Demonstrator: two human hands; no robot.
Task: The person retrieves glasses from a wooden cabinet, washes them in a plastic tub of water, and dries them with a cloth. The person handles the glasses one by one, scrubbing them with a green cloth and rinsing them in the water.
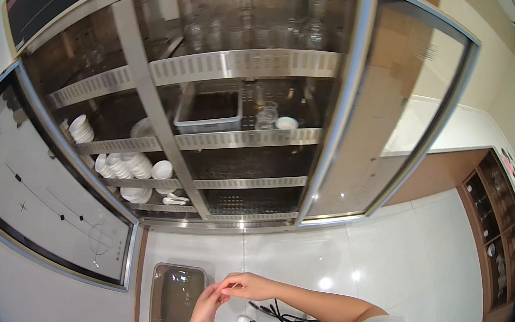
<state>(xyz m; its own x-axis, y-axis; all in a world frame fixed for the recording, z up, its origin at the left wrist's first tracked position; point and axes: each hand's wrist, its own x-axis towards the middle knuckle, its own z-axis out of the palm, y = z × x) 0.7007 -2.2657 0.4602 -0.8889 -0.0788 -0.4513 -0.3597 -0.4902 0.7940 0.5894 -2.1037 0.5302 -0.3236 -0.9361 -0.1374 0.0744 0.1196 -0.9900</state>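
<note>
My left hand [209, 299] and my right hand [249, 285] meet in front of my body, their fingertips touching. A thin pale sliver shows by the right fingers, too small to tell what it is or whether either hand holds it. Just left of the hands, a rectangular plastic tub [155, 291] stands on the floor, with shiny reflections inside that look like water. Before me is a stainless-steel dish cabinet [247, 229] with both glass doors swung out. White bowls [129, 164] are stacked on its lower left shelves, near white spoons [175, 200].
The left glass door [49, 185] and right glass door [367, 127] project on either side. On shelves stand a clear plastic bin [208, 123], stacked glasses [268, 115] and a white bowl [287, 123]. Black cables [272, 310] hang by my body. A brown cabinet [491, 231] stands far right.
</note>
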